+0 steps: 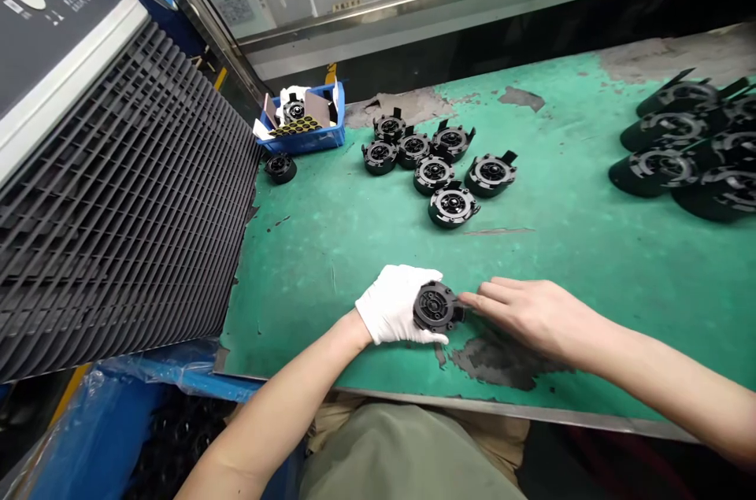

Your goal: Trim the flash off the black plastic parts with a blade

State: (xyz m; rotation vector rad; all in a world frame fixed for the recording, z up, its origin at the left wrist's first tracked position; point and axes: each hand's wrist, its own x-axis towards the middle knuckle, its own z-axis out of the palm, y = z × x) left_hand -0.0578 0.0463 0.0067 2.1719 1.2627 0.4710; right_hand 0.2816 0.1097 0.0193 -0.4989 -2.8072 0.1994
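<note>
My left hand (398, 305), in a white glove, grips a round black plastic part (435, 306) just above the bench. The part's ribbed face with a central hub is turned up, with the glove's fingers and thumb around its rim. My bare right hand (520, 307) comes in from the right. Its index fingertip touches the part's right edge beside a small tab; the other fingers are curled, and the thumb and anything under them are hidden. Beyond my hands stands a loose group of similar black round housings (434, 174) with upright tabs.
More black housings (661, 169) crowd the right side of the green bench (331, 232). A blue bin (307, 139) with mixed parts sits at the back left, one black ring (279, 168) before it. A stack of black grid trays (124, 216) borders the left.
</note>
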